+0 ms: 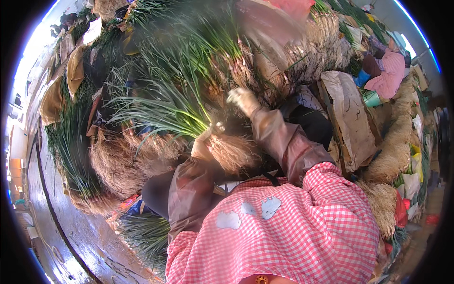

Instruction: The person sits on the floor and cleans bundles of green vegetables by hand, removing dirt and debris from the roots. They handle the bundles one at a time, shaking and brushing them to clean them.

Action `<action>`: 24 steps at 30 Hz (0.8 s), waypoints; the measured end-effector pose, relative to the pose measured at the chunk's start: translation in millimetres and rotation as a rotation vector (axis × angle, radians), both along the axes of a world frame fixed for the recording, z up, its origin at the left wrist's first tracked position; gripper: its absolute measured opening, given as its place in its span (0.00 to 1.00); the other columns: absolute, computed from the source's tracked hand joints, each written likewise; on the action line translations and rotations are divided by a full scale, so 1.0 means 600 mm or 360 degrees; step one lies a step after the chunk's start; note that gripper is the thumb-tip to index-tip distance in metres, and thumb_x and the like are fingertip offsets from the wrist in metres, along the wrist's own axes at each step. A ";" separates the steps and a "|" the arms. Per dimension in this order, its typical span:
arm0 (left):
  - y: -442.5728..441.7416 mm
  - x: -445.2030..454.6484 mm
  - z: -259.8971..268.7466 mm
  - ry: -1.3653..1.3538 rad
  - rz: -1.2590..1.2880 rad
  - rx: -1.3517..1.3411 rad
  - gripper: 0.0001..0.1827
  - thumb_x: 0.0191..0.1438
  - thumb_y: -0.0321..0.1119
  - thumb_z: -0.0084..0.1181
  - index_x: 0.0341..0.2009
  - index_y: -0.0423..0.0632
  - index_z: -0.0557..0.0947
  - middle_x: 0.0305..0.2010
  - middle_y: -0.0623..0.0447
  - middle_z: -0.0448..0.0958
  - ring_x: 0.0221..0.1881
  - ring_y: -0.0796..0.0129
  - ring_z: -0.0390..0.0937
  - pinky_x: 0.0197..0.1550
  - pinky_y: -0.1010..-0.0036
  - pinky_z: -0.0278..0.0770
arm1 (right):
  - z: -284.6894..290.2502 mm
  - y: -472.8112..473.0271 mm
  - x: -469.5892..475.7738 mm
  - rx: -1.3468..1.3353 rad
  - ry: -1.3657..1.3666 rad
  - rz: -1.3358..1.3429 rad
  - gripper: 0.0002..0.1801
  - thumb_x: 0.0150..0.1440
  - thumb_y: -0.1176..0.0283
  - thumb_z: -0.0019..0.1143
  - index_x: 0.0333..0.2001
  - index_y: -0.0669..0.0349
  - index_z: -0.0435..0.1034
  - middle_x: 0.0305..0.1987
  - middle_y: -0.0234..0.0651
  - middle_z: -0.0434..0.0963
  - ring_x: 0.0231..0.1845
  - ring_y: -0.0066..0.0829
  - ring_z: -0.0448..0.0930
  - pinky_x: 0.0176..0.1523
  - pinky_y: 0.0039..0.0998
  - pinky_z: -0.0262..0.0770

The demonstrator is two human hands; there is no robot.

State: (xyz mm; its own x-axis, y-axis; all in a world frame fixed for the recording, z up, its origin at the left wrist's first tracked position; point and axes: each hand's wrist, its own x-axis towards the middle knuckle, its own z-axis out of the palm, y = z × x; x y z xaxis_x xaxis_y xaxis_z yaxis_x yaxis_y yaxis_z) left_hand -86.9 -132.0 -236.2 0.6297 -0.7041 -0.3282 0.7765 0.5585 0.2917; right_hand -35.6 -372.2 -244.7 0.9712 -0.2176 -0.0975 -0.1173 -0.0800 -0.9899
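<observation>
My left hand [205, 136], in a pale glove, is closed around a bunch of scallions [184, 122] at the stem ends. Its green leaves fan out to the upper left, and its tan roots [234, 151] spread to the right, above my lap. Up and to the right of that bunch is my right hand [244, 101], also gloved and blurred by motion. Whether its fingers hold anything cannot be made out. Just beyond it lie more scallions [232, 58] with white stems and hanging roots. Brownish translucent sleeve covers [280, 138] reach over both forearms.
Rooted scallion bundles [115, 163] are heaped on the left, with others [145, 230] below them. A sheet-covered board or box [349, 117] stands at right. Farther right, a person in a pink checked garment [386, 72] sits near a green bucket [371, 98]. Wet floor [64, 213] shows at left.
</observation>
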 end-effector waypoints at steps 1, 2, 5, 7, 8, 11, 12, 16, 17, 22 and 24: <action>-0.004 -0.005 0.001 0.0053 0.0007 -0.0020 0.15 0.56 0.36 0.50 0.47 0.43 0.73 0.43 0.44 0.75 0.43 0.51 0.74 0.50 0.50 0.71 | 0.009 -0.028 -0.004 0.0187 -0.0058 -0.0256 0.11 0.58 0.65 0.52 0.31 0.63 0.71 0.27 0.31 0.77 0.25 0.17 0.71 0.29 0.18 0.67; -0.006 -0.007 0.006 0.0193 -0.0004 0.0028 0.15 0.56 0.36 0.50 0.46 0.43 0.74 0.42 0.44 0.76 0.42 0.51 0.74 0.49 0.51 0.72 | 0.020 -0.061 0.000 0.0419 -0.0108 -0.0319 0.10 0.58 0.67 0.53 0.31 0.63 0.72 0.26 0.31 0.76 0.27 0.18 0.73 0.30 0.20 0.67; -0.003 -0.017 0.026 0.0145 -0.0081 -0.0166 0.14 0.55 0.34 0.50 0.45 0.43 0.73 0.36 0.47 0.76 0.39 0.54 0.74 0.45 0.52 0.73 | 0.033 -0.125 -0.021 -0.0013 0.0070 0.0049 0.10 0.58 0.67 0.50 0.35 0.63 0.72 0.30 0.33 0.77 0.24 0.16 0.70 0.27 0.17 0.66; 0.006 -0.016 0.040 -0.0155 0.0056 -0.0139 0.15 0.53 0.34 0.53 0.44 0.44 0.72 0.36 0.46 0.76 0.34 0.54 0.75 0.42 0.57 0.76 | 0.035 -0.137 -0.050 0.0058 0.0559 0.0372 0.21 0.55 0.63 0.55 0.51 0.60 0.68 0.44 0.41 0.76 0.33 0.26 0.76 0.36 0.24 0.73; 0.009 -0.015 0.045 -0.0331 0.0189 -0.0148 0.16 0.52 0.34 0.54 0.45 0.44 0.72 0.36 0.45 0.76 0.33 0.54 0.76 0.41 0.59 0.77 | 0.033 -0.131 -0.062 -0.1112 0.0528 0.1137 0.30 0.48 0.67 0.60 0.56 0.57 0.62 0.54 0.40 0.69 0.48 0.28 0.69 0.48 0.28 0.66; 0.028 0.009 0.048 -0.0676 0.0238 0.0020 0.19 0.49 0.35 0.58 0.44 0.39 0.72 0.40 0.40 0.76 0.45 0.49 0.75 0.45 0.56 0.76 | 0.058 -0.127 -0.081 -0.2352 0.0216 0.1330 0.28 0.45 0.62 0.61 0.51 0.60 0.68 0.49 0.44 0.73 0.50 0.35 0.74 0.52 0.33 0.70; 0.030 0.014 0.045 -0.0727 0.0289 0.0000 0.19 0.48 0.36 0.58 0.43 0.38 0.73 0.41 0.38 0.76 0.46 0.46 0.75 0.46 0.53 0.75 | 0.065 -0.121 -0.054 -0.2136 0.0656 0.1015 0.23 0.46 0.58 0.60 0.43 0.61 0.75 0.41 0.47 0.78 0.43 0.39 0.78 0.47 0.35 0.74; 0.022 0.033 0.029 -0.0517 0.0151 0.0039 0.20 0.49 0.37 0.56 0.43 0.35 0.73 0.42 0.33 0.75 0.43 0.40 0.74 0.50 0.49 0.71 | 0.112 -0.126 0.106 -0.1857 -0.0136 0.0168 0.13 0.50 0.60 0.51 0.30 0.57 0.75 0.34 0.42 0.74 0.37 0.43 0.76 0.41 0.40 0.72; 0.013 0.032 0.026 -0.0305 0.0230 0.0017 0.20 0.51 0.35 0.54 0.44 0.36 0.72 0.42 0.33 0.75 0.42 0.41 0.75 0.50 0.49 0.71 | 0.110 -0.124 0.155 -0.1748 -0.0098 0.0103 0.13 0.51 0.59 0.52 0.32 0.56 0.74 0.39 0.40 0.73 0.41 0.41 0.75 0.45 0.40 0.70; -0.015 0.028 0.024 -0.0018 0.0204 -0.0175 0.21 0.50 0.25 0.53 0.52 0.45 0.71 0.39 0.49 0.77 0.45 0.56 0.73 0.53 0.56 0.70 | 0.074 -0.103 0.332 -0.2078 0.0622 0.0006 0.21 0.53 0.52 0.50 0.44 0.51 0.74 0.56 0.41 0.66 0.53 0.40 0.72 0.56 0.38 0.68; -0.020 0.031 0.024 -0.0019 0.0218 -0.0032 0.21 0.51 0.25 0.53 0.52 0.46 0.71 0.39 0.50 0.77 0.45 0.57 0.72 0.53 0.57 0.70 | 0.073 -0.103 0.346 -0.2128 0.0772 0.0003 0.22 0.53 0.51 0.49 0.45 0.52 0.74 0.54 0.41 0.70 0.52 0.40 0.73 0.55 0.37 0.69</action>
State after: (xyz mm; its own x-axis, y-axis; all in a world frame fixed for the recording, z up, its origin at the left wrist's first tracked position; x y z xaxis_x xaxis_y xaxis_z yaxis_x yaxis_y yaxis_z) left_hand -68.5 -144.3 -221.9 0.7239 -0.6178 -0.3069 0.6894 0.6647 0.2880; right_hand 172.3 -433.7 -200.9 0.9019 -0.4083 -0.1409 -0.4164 -0.9086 -0.0323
